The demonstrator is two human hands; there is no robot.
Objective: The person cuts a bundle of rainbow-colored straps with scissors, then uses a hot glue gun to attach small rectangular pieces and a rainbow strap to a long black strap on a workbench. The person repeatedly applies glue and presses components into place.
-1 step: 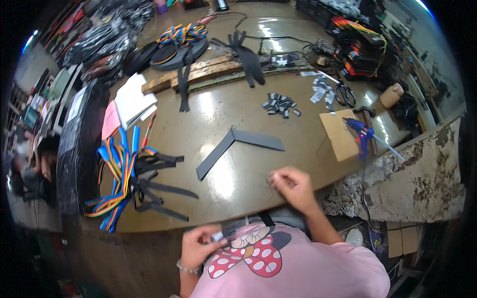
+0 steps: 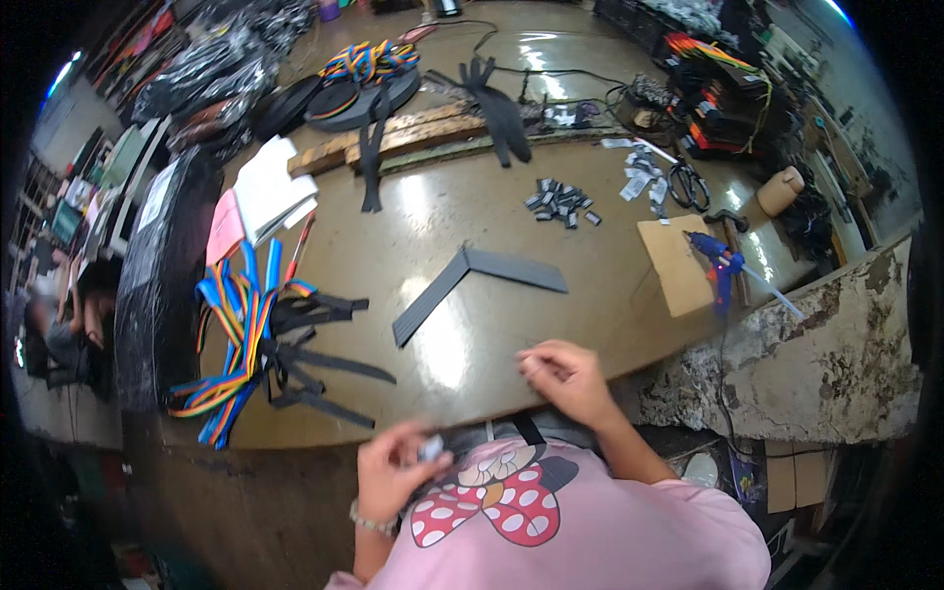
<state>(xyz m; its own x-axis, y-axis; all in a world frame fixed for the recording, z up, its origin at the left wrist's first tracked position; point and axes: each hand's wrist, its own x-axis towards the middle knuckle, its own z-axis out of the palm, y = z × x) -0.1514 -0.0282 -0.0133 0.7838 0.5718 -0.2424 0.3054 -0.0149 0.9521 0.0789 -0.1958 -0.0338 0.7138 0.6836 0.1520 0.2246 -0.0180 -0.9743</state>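
My left hand (image 2: 398,472), in front of the table's near edge, is closed on a small white piece (image 2: 431,448); blur hides its exact kind. Over the near edge, my right hand (image 2: 568,382) has its fingers curled together, and whatever may be between them is too small to tell. Beyond both hands, a folded dark grey ribbed strip (image 2: 516,270) lies bent in a wide angle on the table. Farther back sits a loose pile of small black-and-grey pieces (image 2: 560,204).
Rainbow-striped and blue straps (image 2: 236,354) with black straps lie at left. Paper sheets (image 2: 270,192) rest behind them. At right are a blue glue gun (image 2: 713,254) on cardboard (image 2: 677,275), and scissors (image 2: 688,187). Wooden bars (image 2: 423,138) cross the table's back.
My right hand has shifted slightly left and toward me. The left hand, with the white piece, has turned a little and risen slightly. The view has moved a bit.
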